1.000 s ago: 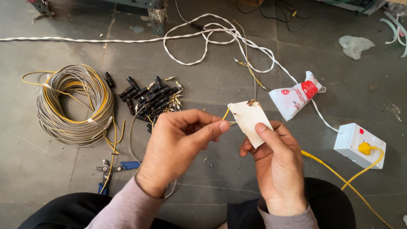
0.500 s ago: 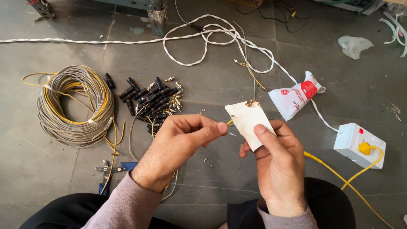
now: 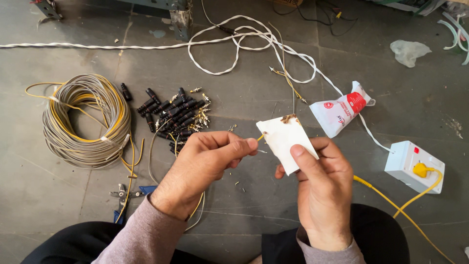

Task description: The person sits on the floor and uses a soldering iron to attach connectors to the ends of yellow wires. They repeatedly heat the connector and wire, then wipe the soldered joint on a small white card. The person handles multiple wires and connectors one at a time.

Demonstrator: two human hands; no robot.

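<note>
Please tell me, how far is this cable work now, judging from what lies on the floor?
In hand: the left hand pinches a thin yellow wire end against a white scorched pad held by the right hand. Left: a pile of black connectors and a full cable coil. No finished lead can be seen.

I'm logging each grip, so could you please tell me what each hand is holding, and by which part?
The right hand pinches a white paper piece by its lower edge. The left hand pinches a thin yellow wire near its tip.

white paper scrap [image 3: 285,142] | scorched top edge | tilted, held above floor | yellow wire tip [image 3: 260,138] touching its left edge
</note>
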